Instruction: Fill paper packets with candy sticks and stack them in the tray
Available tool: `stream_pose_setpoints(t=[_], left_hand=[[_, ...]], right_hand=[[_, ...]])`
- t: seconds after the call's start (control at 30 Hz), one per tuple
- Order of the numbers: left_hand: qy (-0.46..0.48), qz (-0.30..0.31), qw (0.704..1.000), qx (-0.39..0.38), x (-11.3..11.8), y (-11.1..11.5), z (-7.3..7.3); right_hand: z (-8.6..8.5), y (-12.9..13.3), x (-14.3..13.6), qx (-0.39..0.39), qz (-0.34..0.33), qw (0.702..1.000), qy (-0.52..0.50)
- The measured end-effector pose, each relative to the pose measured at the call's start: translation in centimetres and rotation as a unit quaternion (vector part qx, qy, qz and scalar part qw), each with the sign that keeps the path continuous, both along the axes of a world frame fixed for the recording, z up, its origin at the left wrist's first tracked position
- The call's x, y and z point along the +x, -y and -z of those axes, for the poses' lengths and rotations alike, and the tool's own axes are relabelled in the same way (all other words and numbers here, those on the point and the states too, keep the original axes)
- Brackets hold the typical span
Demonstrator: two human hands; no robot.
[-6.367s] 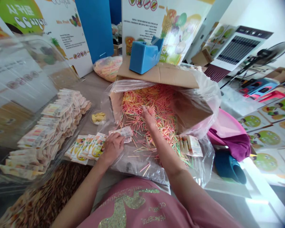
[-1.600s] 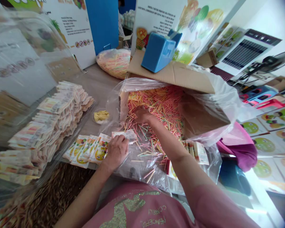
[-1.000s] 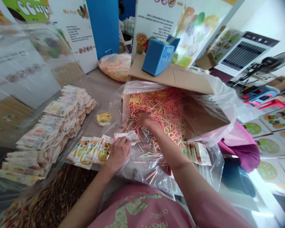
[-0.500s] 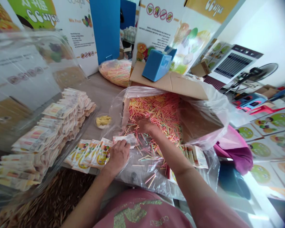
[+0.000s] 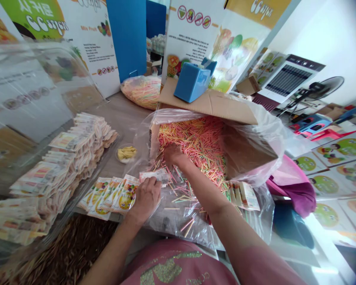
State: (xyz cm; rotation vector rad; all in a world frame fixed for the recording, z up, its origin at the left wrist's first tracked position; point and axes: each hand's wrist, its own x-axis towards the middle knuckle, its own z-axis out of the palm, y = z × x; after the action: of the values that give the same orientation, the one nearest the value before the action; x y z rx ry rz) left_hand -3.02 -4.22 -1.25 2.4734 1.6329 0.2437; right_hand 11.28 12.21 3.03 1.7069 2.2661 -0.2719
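My left hand (image 5: pixel 148 194) is closed on the near edge of a small white printed packet (image 5: pixel 158 175), which lies flat at the front of an open carton. Inside the carton, my right hand (image 5: pixel 172 153) reaches down at the left side among thin coloured sticks (image 5: pixel 195 136), pink, yellow and green. Its fingers are curled into the sticks, their tips partly hidden. Left of my left hand, several printed packets (image 5: pixel 126 194) with yellow fruit pictures overlap in a row. Some loose sticks (image 5: pixel 188 225) lie on clear plastic near my body.
Rows of stacked packets (image 5: pixel 68 158) cover the left of the table. A small dish of yellow pieces (image 5: pixel 126 153) stands beside the carton (image 5: pixel 249 152). A blue tape dispenser (image 5: pixel 192 82) rests on its flap. Another packet bundle (image 5: pixel 245 195) lies at right; a filled bag (image 5: pixel 142 91) sits behind.
My right hand has moved slightly left and its fingers have drawn together in the sticks. My left hand stays on the packet. The whole view has shifted a little.
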Motion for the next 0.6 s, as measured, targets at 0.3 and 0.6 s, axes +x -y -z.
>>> stream_pose_setpoints(t=[0.3,0.6], left_hand=[[0.001,0.005,1.0,0.008,0.1,0.0,0.1],[0.018,0.003,1.0,-0.007,-0.1,-0.3,0.0]], right_hand=[[-1.4,-0.1,1.2,-0.023,-0.04,0.999,0.024],[-0.1,-0.8,-1.1,0.015,-0.006,0.999,0.049]])
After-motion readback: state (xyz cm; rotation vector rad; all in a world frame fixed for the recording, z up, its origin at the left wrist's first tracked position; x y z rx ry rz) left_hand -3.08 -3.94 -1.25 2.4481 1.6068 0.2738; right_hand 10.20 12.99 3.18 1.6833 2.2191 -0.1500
